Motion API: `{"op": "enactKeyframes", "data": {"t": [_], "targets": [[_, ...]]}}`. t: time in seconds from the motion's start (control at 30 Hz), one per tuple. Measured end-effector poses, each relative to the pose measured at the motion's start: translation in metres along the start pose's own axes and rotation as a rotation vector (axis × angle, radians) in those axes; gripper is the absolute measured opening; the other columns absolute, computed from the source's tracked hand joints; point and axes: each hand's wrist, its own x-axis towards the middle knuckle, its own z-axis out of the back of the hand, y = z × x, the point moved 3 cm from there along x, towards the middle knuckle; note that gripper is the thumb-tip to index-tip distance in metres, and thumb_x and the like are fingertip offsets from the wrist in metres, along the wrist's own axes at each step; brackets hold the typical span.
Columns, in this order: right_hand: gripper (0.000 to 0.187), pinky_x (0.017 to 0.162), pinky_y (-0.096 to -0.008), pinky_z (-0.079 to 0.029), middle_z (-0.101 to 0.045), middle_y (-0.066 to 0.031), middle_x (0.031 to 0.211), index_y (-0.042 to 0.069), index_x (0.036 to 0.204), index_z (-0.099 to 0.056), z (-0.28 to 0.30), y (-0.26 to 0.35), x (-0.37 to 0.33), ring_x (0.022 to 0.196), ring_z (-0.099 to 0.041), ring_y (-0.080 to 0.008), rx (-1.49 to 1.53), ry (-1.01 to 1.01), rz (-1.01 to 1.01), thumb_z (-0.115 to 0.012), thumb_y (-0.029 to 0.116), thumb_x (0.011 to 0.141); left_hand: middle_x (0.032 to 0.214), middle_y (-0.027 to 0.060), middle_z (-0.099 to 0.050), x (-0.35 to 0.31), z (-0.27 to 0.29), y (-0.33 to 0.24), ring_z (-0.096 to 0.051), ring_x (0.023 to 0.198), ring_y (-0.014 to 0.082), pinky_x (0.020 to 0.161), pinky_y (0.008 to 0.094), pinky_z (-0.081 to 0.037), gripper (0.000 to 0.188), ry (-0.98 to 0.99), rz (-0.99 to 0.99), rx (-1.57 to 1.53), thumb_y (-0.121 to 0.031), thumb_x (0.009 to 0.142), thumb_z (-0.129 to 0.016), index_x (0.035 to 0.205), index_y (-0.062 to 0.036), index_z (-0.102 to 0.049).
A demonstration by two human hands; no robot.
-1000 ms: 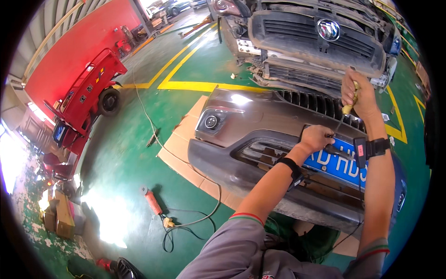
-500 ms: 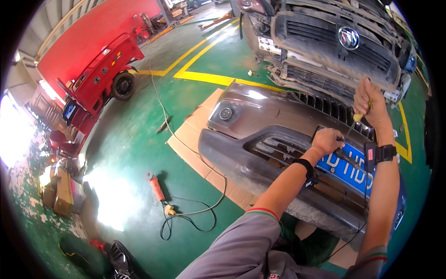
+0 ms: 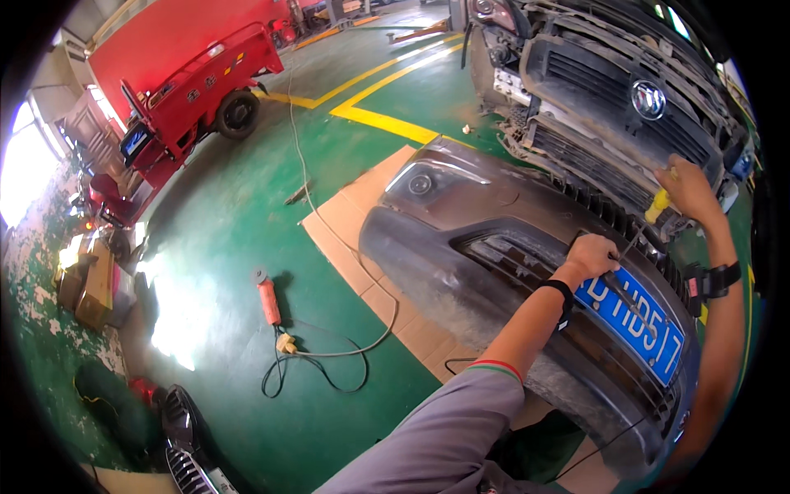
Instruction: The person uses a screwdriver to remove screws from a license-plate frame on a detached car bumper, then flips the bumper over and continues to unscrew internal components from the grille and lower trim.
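A removed brown and black car bumper (image 3: 485, 196) lies before me with a blue licence plate (image 3: 632, 323) fixed on its front. My left hand (image 3: 591, 257) is closed at the plate's upper edge. From its fingers a dark, long tool (image 3: 619, 290) slants down over the plate; its kind is unclear. My right hand (image 3: 694, 191), up and to the right, grips the yellow handle of a screwdriver (image 3: 658, 204). The thin shaft points down toward the bumper's upper edge near my left hand; its tip is hard to make out.
Cardboard (image 3: 350, 212) lies under the bumper on the green floor. Beyond stands a car (image 3: 609, 107) with its front stripped. An orange angle grinder (image 3: 269, 303) and its cable (image 3: 393, 309) lie at left. A red cargo tricycle (image 3: 193, 99) stands farther back.
My right hand has moved outward to the right and lower with the screwdriver, showing more of the plate. My left hand stays at the plate's upper edge. The view has shifted slightly.
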Motion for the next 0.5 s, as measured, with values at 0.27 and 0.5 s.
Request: {"op": "enactKeyframes", "data": {"t": [0.27, 0.5], "targets": [[0.015, 0.065, -0.0316, -0.047, -0.053, -0.0068, 0.081, 0.004, 0.095, -0.050, 0.005, 0.004, 0.011, 0.073, -0.057, -0.0157, 0.310, 0.308, 0.172, -0.063, 0.008, 0.089, 0.091, 0.0093, -0.075, -0.003, 0.009, 0.011, -0.070, 0.093, 0.0295, 0.084, 0.0403, -0.054, 0.027, -0.036, 0.020, 0.018, -0.033, 0.070, -0.080, 0.090, -0.0144, -0.080], [0.031, 0.048, -0.0330, -0.053, -0.066, -0.0188, 0.081, 0.002, 0.103, -0.056, 0.009, -0.048, 0.018, 0.049, -0.062, -0.0224, 0.253, 0.456, -0.371, -0.066, -0.009, 0.076, 0.090, 0.0088, -0.075, -0.004, -0.001, 0.004, -0.070, 0.092, 0.0292, 0.084, 0.0391, -0.054, 0.026, -0.021, 0.018, -0.026, -0.030, 0.069, -0.081, 0.089, -0.0139, -0.080]]}}
